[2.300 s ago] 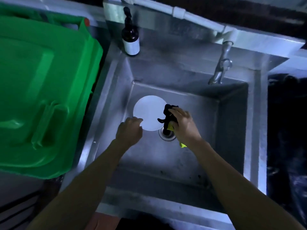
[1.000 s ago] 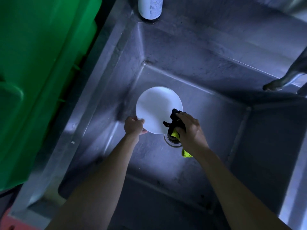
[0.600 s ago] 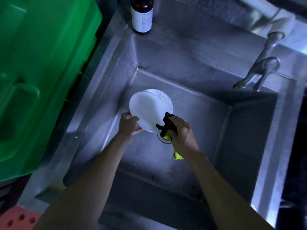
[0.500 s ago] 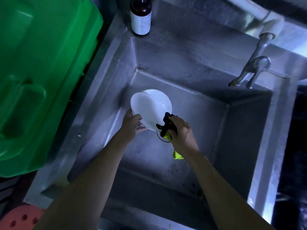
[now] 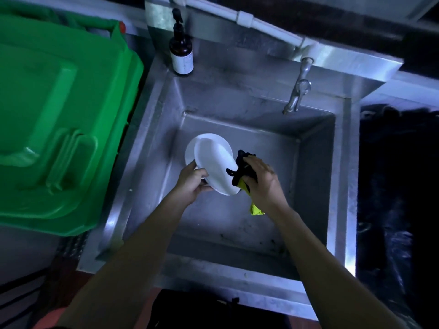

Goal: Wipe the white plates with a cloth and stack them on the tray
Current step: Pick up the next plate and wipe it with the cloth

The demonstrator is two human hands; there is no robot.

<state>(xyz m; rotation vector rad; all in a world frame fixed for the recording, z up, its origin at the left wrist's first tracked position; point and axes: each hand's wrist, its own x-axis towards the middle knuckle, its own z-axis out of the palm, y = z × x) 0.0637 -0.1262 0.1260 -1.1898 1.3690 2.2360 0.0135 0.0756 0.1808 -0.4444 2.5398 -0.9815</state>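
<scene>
The left hand [image 5: 193,182] is gripping the top white plate [image 5: 217,166] at its near-left rim, thumb over the face and fingers curled beneath, and the grip is clenched on it. Half a second ago this plate was only starting to tip off the one below; now it is standing clear and steeply tilted, its face turned toward the right hand [image 5: 262,182]. That hand is balled around a cloth [image 5: 242,168], black with a yellow-green tail hanging from under the palm, and the cloth is pressing on the plate's right edge. So the plate is sitting between the two grips, held from the left and touched from the right. Behind its upper-left rim a second white plate [image 5: 190,151] is showing as a crescent, lying low in the sink [image 5: 237,124] toward the basin's left wall. Since the earlier frames both hands have been rising from the basin floor. A brown pump bottle [image 5: 181,52] is standing on the sink's far-left corner, a tap [image 5: 297,91] is hanging over the far edge, and a green bin lid [image 5: 59,119] is lying just beside the sink's left edge.
</scene>
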